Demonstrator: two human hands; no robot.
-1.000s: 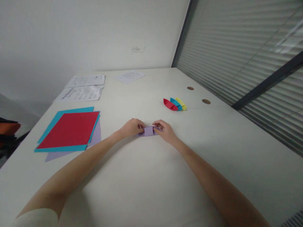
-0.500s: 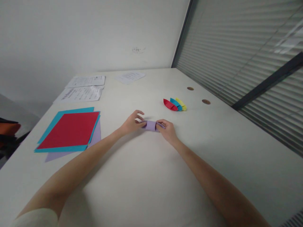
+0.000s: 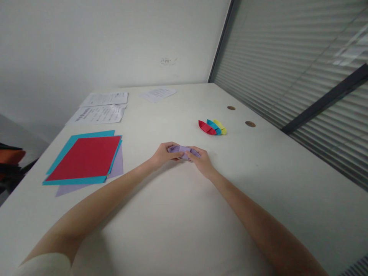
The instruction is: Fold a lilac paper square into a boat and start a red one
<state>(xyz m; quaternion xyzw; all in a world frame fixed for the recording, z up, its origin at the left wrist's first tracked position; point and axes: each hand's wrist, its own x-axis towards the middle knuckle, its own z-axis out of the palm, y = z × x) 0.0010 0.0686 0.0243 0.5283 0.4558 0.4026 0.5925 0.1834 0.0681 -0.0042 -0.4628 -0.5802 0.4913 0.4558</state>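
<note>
A small folded lilac paper piece (image 3: 181, 150) is held just above the white table (image 3: 184, 214) in the middle. My left hand (image 3: 165, 155) pinches its left end with fingers curled round it. Closing on its right end is my right hand (image 3: 201, 159), thumb and fingers pressed on the paper. Both forearms stretch out from the near edge toward it.
A stack of red, cyan and lilac paper sheets (image 3: 84, 159) lies at the left. Three folded paper boats (image 3: 212, 127), red, blue and yellow, sit at the right beyond my hands. Printed white sheets (image 3: 100, 109) lie at the far left. A glass wall with blinds (image 3: 301, 73) bounds the right side.
The lilac piece has gone from lying flat to lifted and folded narrower between both hands. My left fingers opened briefly, then closed on it again.
</note>
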